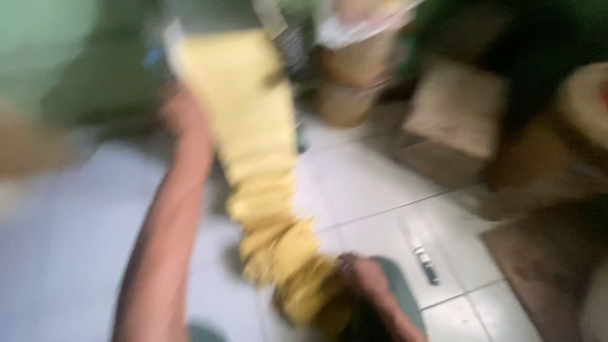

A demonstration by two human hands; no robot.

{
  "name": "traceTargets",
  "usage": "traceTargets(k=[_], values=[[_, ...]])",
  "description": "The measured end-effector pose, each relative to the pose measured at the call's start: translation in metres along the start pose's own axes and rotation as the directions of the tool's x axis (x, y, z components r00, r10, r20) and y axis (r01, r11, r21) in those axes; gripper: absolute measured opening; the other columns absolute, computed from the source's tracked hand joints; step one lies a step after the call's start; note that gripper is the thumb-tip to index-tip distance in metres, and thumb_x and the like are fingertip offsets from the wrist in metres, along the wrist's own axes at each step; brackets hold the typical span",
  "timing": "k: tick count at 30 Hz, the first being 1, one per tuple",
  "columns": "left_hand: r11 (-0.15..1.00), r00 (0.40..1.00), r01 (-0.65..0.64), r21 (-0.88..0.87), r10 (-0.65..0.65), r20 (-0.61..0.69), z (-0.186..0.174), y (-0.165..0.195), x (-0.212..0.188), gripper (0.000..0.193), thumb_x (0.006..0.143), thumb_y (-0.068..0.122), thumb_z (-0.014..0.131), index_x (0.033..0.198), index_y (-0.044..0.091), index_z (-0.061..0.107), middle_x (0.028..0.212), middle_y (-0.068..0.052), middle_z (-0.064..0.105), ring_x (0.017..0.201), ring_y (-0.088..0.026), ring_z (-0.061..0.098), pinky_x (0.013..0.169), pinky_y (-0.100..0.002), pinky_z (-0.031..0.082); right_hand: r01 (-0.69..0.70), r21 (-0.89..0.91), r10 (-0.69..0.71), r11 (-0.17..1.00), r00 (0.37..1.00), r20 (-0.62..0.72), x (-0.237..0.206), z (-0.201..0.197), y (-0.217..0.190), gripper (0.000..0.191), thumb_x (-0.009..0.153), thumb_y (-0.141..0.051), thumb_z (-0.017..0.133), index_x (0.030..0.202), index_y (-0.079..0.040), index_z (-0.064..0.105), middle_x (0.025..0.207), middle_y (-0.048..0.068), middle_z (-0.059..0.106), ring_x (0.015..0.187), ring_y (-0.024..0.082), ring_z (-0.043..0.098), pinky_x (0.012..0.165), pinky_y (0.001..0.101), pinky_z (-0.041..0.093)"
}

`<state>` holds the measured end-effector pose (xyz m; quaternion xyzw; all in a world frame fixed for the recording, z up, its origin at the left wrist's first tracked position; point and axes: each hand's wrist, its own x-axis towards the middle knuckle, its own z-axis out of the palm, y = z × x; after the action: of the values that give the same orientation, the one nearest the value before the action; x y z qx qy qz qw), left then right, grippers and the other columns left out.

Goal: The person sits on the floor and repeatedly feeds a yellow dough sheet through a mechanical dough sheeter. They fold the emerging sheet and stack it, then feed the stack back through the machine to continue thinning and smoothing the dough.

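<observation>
white tiled floor [373, 183], heavy motion blur, brown cardboard boxes [457, 107] stacked at the back and a small dark knife-like tool [427, 265] lying on a tile at right. a long yellow sheet [253, 126] runs from top centre down to bottom centre, crumpling at its lower end. left hand [180, 107] is at its upper edge, right hand [358, 269] at its lower end; too blurred to tell either grip.
</observation>
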<state>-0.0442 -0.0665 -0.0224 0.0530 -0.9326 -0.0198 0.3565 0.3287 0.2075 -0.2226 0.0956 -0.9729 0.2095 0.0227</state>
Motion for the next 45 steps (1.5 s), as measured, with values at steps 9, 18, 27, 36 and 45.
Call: traceTargets(k=[9, 18, 27, 36, 45], values=[[0.986, 0.969, -0.166, 0.031, 0.157, 0.191, -0.003, -0.036, -0.002, 0.038, 0.100, 0.022, 0.064, 0.129, 0.002, 0.049, 0.103, -0.019, 0.066, 0.075, -0.033, 0.070, 0.058, -0.044, 0.058, -0.384, 0.121, 0.370, 0.916, 0.921, 0.122, 0.019, 0.026, -0.023, 0.030, 0.089, -0.035, 0.070, 0.113, -0.017, 0.075, 0.106, 0.006, 0.078, 0.092, 0.028, 0.077, 0.080, 0.0398, 0.061], [0.650, 0.919, 0.323, -0.688, -0.040, 0.393, 0.114, -0.122, -0.200, 0.042, 0.103, 0.031, 0.065, 0.131, 0.002, 0.058, 0.119, -0.021, 0.064, 0.108, -0.037, 0.067, 0.091, -0.045, 0.055, -0.259, 0.271, 0.235, 0.927, 0.965, 0.118, 0.120, 0.087, 0.076, 0.066, 0.103, -0.040, 0.053, 0.155, -0.002, 0.038, 0.160, 0.024, 0.037, 0.148, 0.037, 0.036, 0.119, 0.0446, 0.032], [0.910, 0.947, 0.252, -0.330, -0.161, 0.278, 0.199, -0.177, -0.332, 0.053, 0.104, 0.030, 0.059, 0.148, 0.000, 0.053, 0.161, -0.024, 0.040, 0.151, -0.043, 0.033, 0.121, -0.059, 0.023, 0.010, 0.412, -0.070, 0.911, 0.989, 0.131, 0.225, 0.127, 0.081, 0.068, 0.107, -0.037, 0.042, 0.162, -0.002, 0.024, 0.169, 0.021, 0.018, 0.156, 0.036, 0.010, 0.124, 0.0507, 0.008], [0.352, 0.771, 0.624, -0.697, -0.138, 0.621, 0.267, -0.127, -0.254, 0.058, 0.100, 0.034, 0.067, 0.148, 0.006, 0.052, 0.150, -0.016, 0.052, 0.139, -0.030, 0.048, 0.114, -0.042, 0.040, -0.151, 0.786, 0.427, 0.599, 0.891, -0.154, 0.356, 0.163, 0.103, 0.046, 0.108, -0.028, 0.056, 0.141, 0.004, 0.055, 0.139, 0.020, 0.062, 0.127, 0.027, 0.059, 0.110, 0.0418, 0.047], [-0.061, 0.667, 0.738, -0.672, 0.213, 0.714, 0.315, -0.087, -0.212, 0.083, 0.074, 0.024, 0.086, 0.145, 0.001, 0.051, 0.138, -0.014, 0.064, 0.125, -0.026, 0.061, 0.105, -0.036, 0.050, -0.036, 0.998, 0.168, 0.060, 0.985, 0.026, 0.401, 0.175, 0.086, 0.060, 0.100, -0.036, 0.065, 0.148, -0.003, 0.045, 0.141, 0.012, 0.056, 0.129, 0.025, 0.056, 0.105, 0.0427, 0.051]])
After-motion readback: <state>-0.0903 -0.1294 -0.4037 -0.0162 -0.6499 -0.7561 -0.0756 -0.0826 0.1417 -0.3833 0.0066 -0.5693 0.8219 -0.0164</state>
